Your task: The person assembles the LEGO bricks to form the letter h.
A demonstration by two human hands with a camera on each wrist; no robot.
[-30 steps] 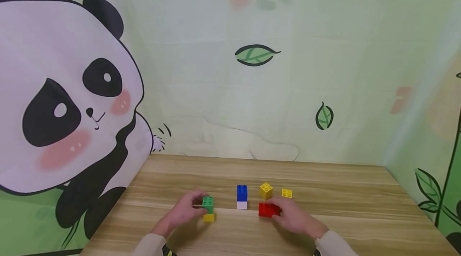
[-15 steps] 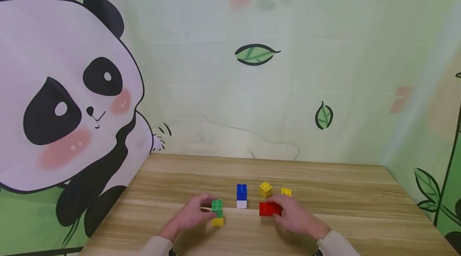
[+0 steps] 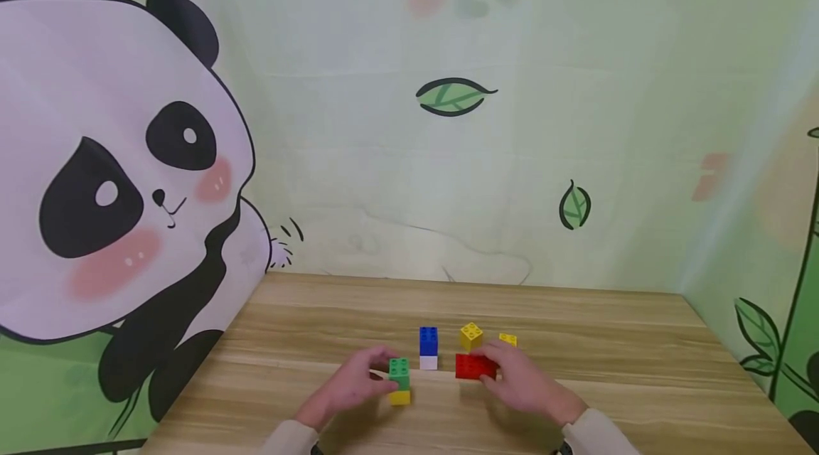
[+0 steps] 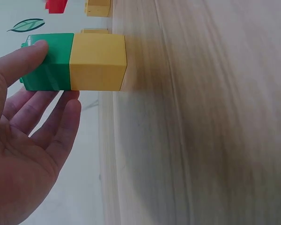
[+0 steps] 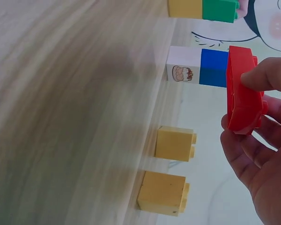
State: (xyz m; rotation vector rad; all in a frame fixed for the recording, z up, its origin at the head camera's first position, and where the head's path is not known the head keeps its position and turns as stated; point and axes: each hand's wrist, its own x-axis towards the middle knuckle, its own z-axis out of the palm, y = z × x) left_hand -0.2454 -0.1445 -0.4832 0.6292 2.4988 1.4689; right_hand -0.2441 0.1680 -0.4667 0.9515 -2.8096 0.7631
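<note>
My left hand pinches a green toy building brick between thumb and fingers. Beneath it, joined as one stack, is a yellow brick, low over the table. My right hand grips a longer red building brick, thumb on its near side and fingers behind; the right wrist view has it raised off the wood. Between and slightly beyond the hands stands a blue brick on a white brick, which bears a small cake picture.
Behind the red brick a yellow brick stands on the wooden table. Another yellow brick is to its right, partly hidden by my right hand in the head view. A printed cloth wall with a panda closes off the back.
My left hand has slid rightward with the green and yellow stack, nearer the blue and white one. My right hand has lifted the red brick slightly and shifted it a little left.
</note>
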